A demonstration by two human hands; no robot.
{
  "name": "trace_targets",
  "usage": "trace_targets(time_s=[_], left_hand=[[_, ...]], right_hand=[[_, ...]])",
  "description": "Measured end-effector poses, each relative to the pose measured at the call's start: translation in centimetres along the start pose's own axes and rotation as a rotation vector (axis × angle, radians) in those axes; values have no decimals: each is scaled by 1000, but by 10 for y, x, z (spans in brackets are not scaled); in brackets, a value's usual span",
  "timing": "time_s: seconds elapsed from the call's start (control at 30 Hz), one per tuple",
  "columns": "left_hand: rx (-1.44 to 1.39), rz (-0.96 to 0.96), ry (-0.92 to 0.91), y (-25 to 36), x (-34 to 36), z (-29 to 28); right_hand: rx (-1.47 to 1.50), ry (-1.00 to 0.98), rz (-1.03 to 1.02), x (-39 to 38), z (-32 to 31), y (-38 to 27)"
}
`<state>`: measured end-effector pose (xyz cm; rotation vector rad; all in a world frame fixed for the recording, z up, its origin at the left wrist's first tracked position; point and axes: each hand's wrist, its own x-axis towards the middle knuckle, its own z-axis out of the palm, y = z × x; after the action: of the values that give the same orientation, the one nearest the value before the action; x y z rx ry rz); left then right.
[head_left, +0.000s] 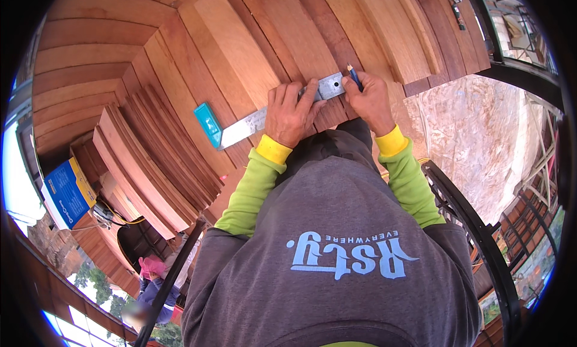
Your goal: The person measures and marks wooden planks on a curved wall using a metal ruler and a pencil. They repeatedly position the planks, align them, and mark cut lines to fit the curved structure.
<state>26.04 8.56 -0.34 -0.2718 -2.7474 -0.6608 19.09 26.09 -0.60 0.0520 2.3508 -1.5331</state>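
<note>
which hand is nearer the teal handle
Left. The left hand is on the blade, between the teal handle and the right hand, which is at the blade's far end.

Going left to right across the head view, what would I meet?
Blue and yellow box, teal handle of the metal square, left hand, right hand holding a blue pencil, pale wrinkled sheet.

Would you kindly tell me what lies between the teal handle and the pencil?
In the head view, the metal blade runs from the teal handle toward the pencil, with the left hand across it.
</note>
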Motion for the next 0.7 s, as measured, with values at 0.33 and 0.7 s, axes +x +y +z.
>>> trace_targets(time_s=[0.33, 0.7], left_hand=[[2, 4, 12, 0, -1, 1], [-9, 8, -3, 0, -1, 1]], right_hand=[[-17, -20, 19, 1, -1, -4], [8, -27, 26, 1, -1, 0]])
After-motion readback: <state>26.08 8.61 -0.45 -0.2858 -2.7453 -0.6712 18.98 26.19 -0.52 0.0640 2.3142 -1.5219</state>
